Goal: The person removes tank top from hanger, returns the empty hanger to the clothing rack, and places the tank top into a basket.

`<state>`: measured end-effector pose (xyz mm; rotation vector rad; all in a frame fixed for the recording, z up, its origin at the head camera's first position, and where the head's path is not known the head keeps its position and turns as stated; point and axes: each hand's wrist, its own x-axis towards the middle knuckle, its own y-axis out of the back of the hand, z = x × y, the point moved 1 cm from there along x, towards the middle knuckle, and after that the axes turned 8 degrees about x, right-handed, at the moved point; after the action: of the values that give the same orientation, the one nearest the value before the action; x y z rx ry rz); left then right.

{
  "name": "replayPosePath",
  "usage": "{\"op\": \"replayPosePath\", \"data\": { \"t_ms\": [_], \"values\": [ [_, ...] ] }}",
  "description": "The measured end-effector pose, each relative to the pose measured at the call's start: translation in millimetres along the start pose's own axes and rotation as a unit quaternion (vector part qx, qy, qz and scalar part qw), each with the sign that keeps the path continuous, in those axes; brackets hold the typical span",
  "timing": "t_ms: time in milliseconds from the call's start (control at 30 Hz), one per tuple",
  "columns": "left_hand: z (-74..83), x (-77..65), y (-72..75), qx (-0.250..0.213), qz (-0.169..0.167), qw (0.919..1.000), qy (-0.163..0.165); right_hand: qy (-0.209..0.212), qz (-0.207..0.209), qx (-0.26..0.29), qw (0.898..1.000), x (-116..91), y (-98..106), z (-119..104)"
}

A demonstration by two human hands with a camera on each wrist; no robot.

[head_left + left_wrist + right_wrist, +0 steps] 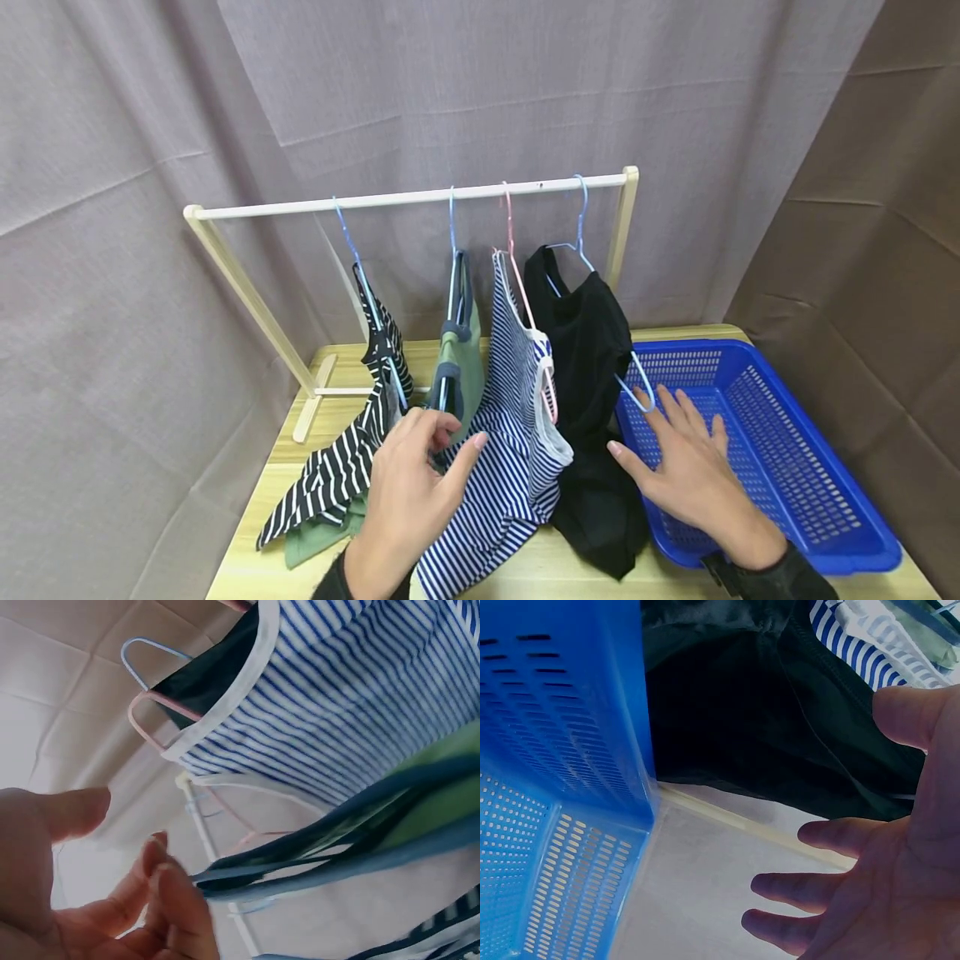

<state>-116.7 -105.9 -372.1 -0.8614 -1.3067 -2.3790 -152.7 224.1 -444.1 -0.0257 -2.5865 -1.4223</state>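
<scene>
My left hand [408, 487] hovers in front of a green garment with blue trim [470, 358], thumb spread from loosely bent fingers. In the left wrist view, the fingertips come close to the trim; whether they touch is unclear. A blue-and-white striped top [498, 433] hangs on a pink hanger [511, 229] beside it. My right hand [686, 475] has its fingers spread over the blue basket [795, 475], near the lower corner of the light-blue hanger [645, 375] that carries a black garment [581, 333]. Nothing is in its grasp in the right wrist view.
A small rack with a white rail [405, 198] and wooden posts [251, 300] stands on the wooden table [247, 533]. A black-and-white striped garment [337, 475] hangs at left, with green fabric [322, 533] beneath. Grey curtain [450, 83] surrounds the table.
</scene>
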Motion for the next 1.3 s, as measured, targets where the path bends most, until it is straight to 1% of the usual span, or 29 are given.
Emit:
{"op": "replayPosePath", "data": {
  "t_ms": [67,167,267,367,433,500,567,667,767,900,1100,1200,1300],
  "values": [
    [2.5,8.5,5.9,-0.022,0.009,0.9995,-0.023,0.004,0.003,-0.001,1.000,-0.5,0.9,-0.7],
    [6.2,21.4,14.8,-0.059,0.001,0.9974,-0.042,0.007,0.007,-0.001,1.000,-1.2,2.2,-0.8],
    [11.0,35.2,22.7,-0.105,-0.025,0.9926,-0.055,0.009,0.013,0.001,1.000,-1.6,3.5,0.1],
    [17.4,50.3,28.8,-0.140,-0.053,0.9867,-0.063,0.010,0.018,0.002,1.000,-1.7,4.2,1.9],
    [22.8,60.8,31.9,-0.159,-0.076,0.9824,-0.061,0.011,0.021,0.002,1.000,-1.7,4.6,2.8],
    [28.5,71.3,34.1,-0.175,-0.103,0.9777,-0.052,0.013,0.026,0.003,1.000,-1.6,5.2,3.4],
    [33.7,81.6,34.6,-0.195,-0.128,0.9715,-0.044,0.015,0.033,0.005,0.999,-1.5,6.2,3.6],
    [40.5,95.9,32.3,-0.207,-0.154,0.9655,-0.033,0.016,0.039,0.009,0.999,-1.4,8.0,4.0],
    [46.8,108.4,26.5,-0.212,-0.172,0.9615,-0.031,0.018,0.046,0.014,0.999,-2.1,9.7,4.1],
    [56.3,120.9,18.6,-0.216,-0.200,0.9552,-0.029,0.019,0.052,0.018,0.998,-4.1,10.9,4.1],
    [70.4,137.9,11.6,-0.216,-0.252,0.9430,-0.021,0.033,0.079,0.016,0.996,-6.7,10.9,3.9],
    [74.4,147.1,6.2,-0.218,-0.278,0.9355,0.000,0.035,0.084,0.017,0.996,-8.0,11.0,4.1],
    [77.4,156.7,-1.7,-0.236,-0.300,0.9239,0.034,0.037,0.090,0.019,0.995,-9.3,11.6,4.7]
  ]
}}
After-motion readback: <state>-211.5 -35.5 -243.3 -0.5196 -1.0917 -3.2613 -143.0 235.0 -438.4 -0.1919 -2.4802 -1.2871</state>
